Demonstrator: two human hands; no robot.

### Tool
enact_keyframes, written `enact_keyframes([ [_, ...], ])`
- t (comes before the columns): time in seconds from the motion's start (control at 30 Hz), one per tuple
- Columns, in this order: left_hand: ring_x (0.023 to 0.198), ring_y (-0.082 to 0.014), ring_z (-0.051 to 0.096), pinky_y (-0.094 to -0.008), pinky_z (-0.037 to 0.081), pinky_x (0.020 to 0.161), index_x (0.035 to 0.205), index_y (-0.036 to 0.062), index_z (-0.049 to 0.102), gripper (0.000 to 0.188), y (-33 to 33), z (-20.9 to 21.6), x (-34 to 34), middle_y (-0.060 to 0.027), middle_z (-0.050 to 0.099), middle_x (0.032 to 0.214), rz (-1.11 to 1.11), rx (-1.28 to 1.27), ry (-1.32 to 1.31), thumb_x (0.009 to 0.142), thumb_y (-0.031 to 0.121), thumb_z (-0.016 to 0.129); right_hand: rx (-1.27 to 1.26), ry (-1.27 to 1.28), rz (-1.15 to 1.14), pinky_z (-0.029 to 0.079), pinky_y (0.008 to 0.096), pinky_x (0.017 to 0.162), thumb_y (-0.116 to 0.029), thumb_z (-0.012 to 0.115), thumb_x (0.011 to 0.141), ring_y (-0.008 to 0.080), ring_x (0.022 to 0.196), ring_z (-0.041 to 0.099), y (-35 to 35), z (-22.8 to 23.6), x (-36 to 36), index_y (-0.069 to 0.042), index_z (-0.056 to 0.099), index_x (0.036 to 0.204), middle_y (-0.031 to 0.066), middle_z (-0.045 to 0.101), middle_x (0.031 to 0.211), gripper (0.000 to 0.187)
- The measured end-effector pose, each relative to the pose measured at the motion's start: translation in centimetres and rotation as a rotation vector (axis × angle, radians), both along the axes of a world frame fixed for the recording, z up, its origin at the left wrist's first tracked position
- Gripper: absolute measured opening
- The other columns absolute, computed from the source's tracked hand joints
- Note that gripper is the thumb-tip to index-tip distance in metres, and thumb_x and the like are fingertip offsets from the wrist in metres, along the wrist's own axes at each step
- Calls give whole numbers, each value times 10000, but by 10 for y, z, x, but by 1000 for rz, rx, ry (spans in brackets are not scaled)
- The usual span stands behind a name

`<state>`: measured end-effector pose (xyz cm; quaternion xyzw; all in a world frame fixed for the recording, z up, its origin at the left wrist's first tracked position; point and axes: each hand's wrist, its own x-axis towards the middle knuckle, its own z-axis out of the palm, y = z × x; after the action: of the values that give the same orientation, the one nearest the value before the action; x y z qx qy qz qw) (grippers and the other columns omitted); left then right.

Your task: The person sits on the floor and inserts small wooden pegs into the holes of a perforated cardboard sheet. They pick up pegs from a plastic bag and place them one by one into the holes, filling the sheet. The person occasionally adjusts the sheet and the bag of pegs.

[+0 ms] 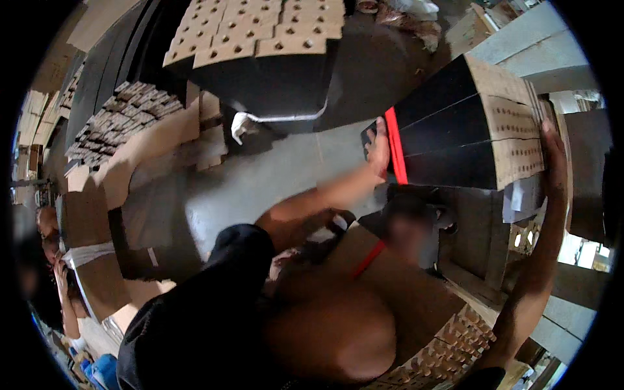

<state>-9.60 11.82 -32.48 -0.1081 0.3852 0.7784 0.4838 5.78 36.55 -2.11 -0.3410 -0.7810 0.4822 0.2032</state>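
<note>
A bundle of black boards [448,136] hangs tilted between my two hands at the right, with a red strap [396,146] around its left part. Its pale right end is dotted with drilled holes. My left hand [377,151] grips the left end beside the strap, fingers partly hidden by the bundle. Against the drilled end, my right hand [552,140] is pressed, its fingers along the edge and partly out of sight. Below lies a brown board stack [403,292] with a red strap and a notched, pale edge.
At the top stands a tall black stack with a drilled, pale top [260,29]; a white strap [286,118] lies by its base. More stacked boards [123,120] are at the left. Beyond them, another person's hand [63,276] shows near cardboard [97,279]. Grey floor [286,156] lies between.
</note>
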Motion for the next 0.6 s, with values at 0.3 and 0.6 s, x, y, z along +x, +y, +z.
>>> enact_keyframes([
  [0.3,1096,-391,601,-522,532,859,1258,14,612,455,-133,-120,78,-234,582,1242,-1047,-736,1756,863,240,617,631,-473,81,406,368,1073,-506,555,999,265,1273,554,14,20,18,-32,528,1429,173,600,1371,641],
  [0.6,982,-321,631,-398,546,795,1113,35,631,229,-173,-153,1,-198,623,1086,-702,-561,1646,905,90,553,194,-97,-400,384,431,1133,-201,360,1069,291,1404,435,-163,39,152,-39,370,1529,123,384,1573,488],
])
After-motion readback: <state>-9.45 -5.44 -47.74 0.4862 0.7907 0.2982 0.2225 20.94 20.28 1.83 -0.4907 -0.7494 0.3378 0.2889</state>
